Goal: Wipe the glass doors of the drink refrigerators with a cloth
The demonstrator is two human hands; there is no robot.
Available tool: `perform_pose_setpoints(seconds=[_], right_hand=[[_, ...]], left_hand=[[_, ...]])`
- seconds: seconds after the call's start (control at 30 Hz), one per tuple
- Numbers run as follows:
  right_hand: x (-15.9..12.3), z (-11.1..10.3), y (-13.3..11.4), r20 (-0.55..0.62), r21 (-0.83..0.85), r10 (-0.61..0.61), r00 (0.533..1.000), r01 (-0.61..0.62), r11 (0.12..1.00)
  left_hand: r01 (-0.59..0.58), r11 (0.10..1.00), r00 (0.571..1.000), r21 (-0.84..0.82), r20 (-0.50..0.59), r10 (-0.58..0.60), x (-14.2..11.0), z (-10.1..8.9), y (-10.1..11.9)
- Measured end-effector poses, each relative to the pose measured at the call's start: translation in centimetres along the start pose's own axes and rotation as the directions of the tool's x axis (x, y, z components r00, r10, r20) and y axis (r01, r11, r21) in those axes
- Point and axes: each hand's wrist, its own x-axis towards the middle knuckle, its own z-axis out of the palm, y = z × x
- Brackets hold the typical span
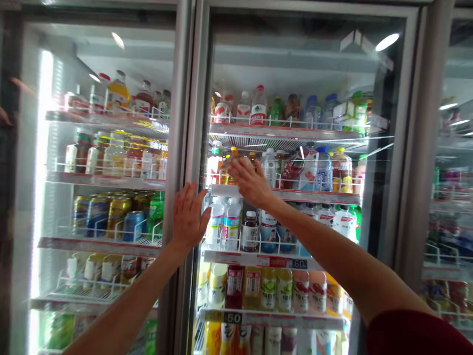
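Note:
My left hand (pixel 189 214) is raised with its fingers stretched out, over the metal frame (pixel 192 123) between two glass fridge doors. My right hand (pixel 253 181) is lifted higher, fingers extended together and holding nothing, in front of the glass door (pixel 306 37). A reflection of that hand shows at its fingertips; whether the fingers touch the glass I cannot tell. Behind the right hand stand drink bottles, among them a clear bottle (pixel 270 167) with a white cap. Below it is a small dark bottle (pixel 251 231) with a white cap.
Shelves of bottles fill the fridge behind the glass, with a price strip (pixel 254 260) along one edge. To the left, another fridge section holds cans (pixel 118 217) and a yellow-orange bottle (pixel 117 92). A further fridge door (pixel 454 197) lies at the right edge.

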Motion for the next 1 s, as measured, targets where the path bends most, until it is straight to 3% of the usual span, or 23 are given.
perform_pose_setpoints(seconds=[0.07, 0.1, 0.13, 0.17, 0.23, 0.3, 0.33, 0.4, 0.47, 0.5, 0.53, 0.57, 0.6, 0.67, 0.7, 0.73, 0.8, 0.83, 0.87, 0.9, 0.93, 0.97, 1.0], right_hand=[[-2.9, 0.4, -0.5, 0.059, 0.033, -0.284, 0.957, 0.282, 0.959], [-4.1, 0.4, -0.3, 0.076, 0.043, -0.366, 0.928, 0.363, 0.931], [-5.0, 0.3, 0.2, 0.078, 0.035, -0.369, 0.926, 0.367, 0.929], [-5.6, -0.1, 1.2, 0.062, 0.008, -0.295, 0.954, 0.295, 0.956], [-6.2, -1.1, 3.6, -0.024, -0.071, -0.001, 1.000, -0.001, 0.997], [-7.1, -2.0, 5.6, -0.104, -0.114, 0.224, 0.969, -0.235, 0.965], [-7.9, -2.3, 6.1, -0.101, -0.118, 0.246, 0.964, -0.257, 0.959], [-10.2, -2.5, 6.0, 0.022, -0.089, 0.100, 0.995, -0.097, 0.991], [-12.6, -2.4, 5.4, 0.174, -0.014, -0.121, 0.977, 0.125, 0.992], [-13.6, -2.4, 5.3, 0.204, 0.000, -0.149, 0.968, 0.153, 0.988], [-14.4, -2.4, 5.5, 0.189, -0.019, -0.088, 0.978, 0.093, 0.995], [-15.0, -2.5, 5.8, 0.119, -0.065, 0.056, 0.991, -0.049, 0.997], [-15.3, -2.5, 6.2, 0.010, -0.108, 0.237, 0.972, -0.234, 0.966], [-15.9, -2.5, 6.7, -0.181, -0.126, 0.484, 0.856, -0.509, 0.852], [-16.1, -2.4, 6.6, -0.208, -0.123, 0.507, 0.837, -0.536, 0.835], [-16.4, -2.2, 6.3, -0.174, -0.124, 0.460, 0.871, -0.482, 0.867], [-17.1, -2.0, 5.7, 0.010, -0.102, 0.202, 0.979, -0.200, 0.974], [-17.3, -1.9, 5.7, 0.082, -0.080, 0.086, 0.993, -0.079, 0.994], [-17.4, -1.9, 5.9, 0.110, -0.074, 0.042, 0.993, -0.034, 0.997], [-17.3, -2.0, 6.5, 0.085, -0.094, 0.092, 0.992, -0.084, 0.992], [-17.1, -2.1, 7.3, 0.006, -0.130, 0.224, 0.974, -0.222, 0.966], [-16.8, -2.2, 8.1, -0.112, -0.157, 0.389, 0.914, -0.403, 0.902], [-16.4, -2.3, 8.8, -0.228, -0.157, 0.527, 0.818, -0.565, 0.810]], left_hand=[[-0.016, 1.000, 1.000, -0.023, 0.012, 0.016, 0.1, 0.9, 0.6], [-0.024, 0.999, 1.000, -0.037, 0.017, 0.024, 0.2, 1.3, 0.9], [-0.027, 0.998, 0.999, -0.052, 0.019, 0.028, 0.5, 1.8, 1.2], [-0.028, 0.997, 0.999, -0.067, 0.019, 0.029, 0.8, 2.2, 1.5], [-0.026, 0.995, 1.000, -0.096, 0.014, 0.027, 1.6, 3.0, 2.4], [-0.031, 0.993, 0.999, -0.113, 0.013, 0.033, 2.4, 4.0, 3.3], [-0.036, 0.992, 0.999, -0.118, 0.020, 0.039, 2.7, 4.5, 3.8], [-0.042, 0.992, 0.998, -0.122, 0.039, 0.047, 3.0, 5.5, 4.6], [-0.040, 0.991, 0.998, -0.128, 0.052, 0.047, 3.0, 6.6, 5.1], [-0.038, 0.991, 0.998, -0.130, 0.051, 0.045, 2.9, 7.1, 5.3], [-0.037, 0.991, 0.998, -0.130, 0.047, 0.043, 2.8, 7.6, 5.4], [-0.035, 0.991, 0.998, -0.128, 0.041, 0.040, 2.7, 7.9, 5.4], [-0.034, 0.992, 0.999, -0.125, 0.036, 0.039, 2.5, 8.1, 5.5], [-0.033, 0.992, 0.999, -0.119, 0.028, 0.037, 2.3, 8.4, 5.5], [-0.034, 0.992, 0.999, -0.118, 0.026, 0.038, 2.3, 8.4, 5.5], [-0.035, 0.992, 0.999, -0.119, 0.025, 0.038, 2.3, 8.5, 5.4], [-0.040, 0.992, 0.999, -0.121, 0.026, 0.043, 2.2, 8.4, 5.4], [-0.042, 0.992, 0.999, -0.121, 0.026, 0.046, 2.2, 8.4, 5.4], [-0.044, 0.992, 0.998, -0.119, 0.027, 0.048, 2.2, 8.4, 5.4], [-0.046, 0.992, 0.998, -0.116, 0.026, 0.049, 2.2, 8.4, 5.4], [-0.048, 0.992, 0.999, -0.113, 0.021, 0.050, 2.2, 8.5, 5.3], [-0.050, 0.993, 0.999, -0.108, 0.014, 0.051, 2.1, 8.5, 5.3], [-0.052, 0.993, 0.999, -0.104, 0.008, 0.054, 2.1, 8.5, 5.3]])
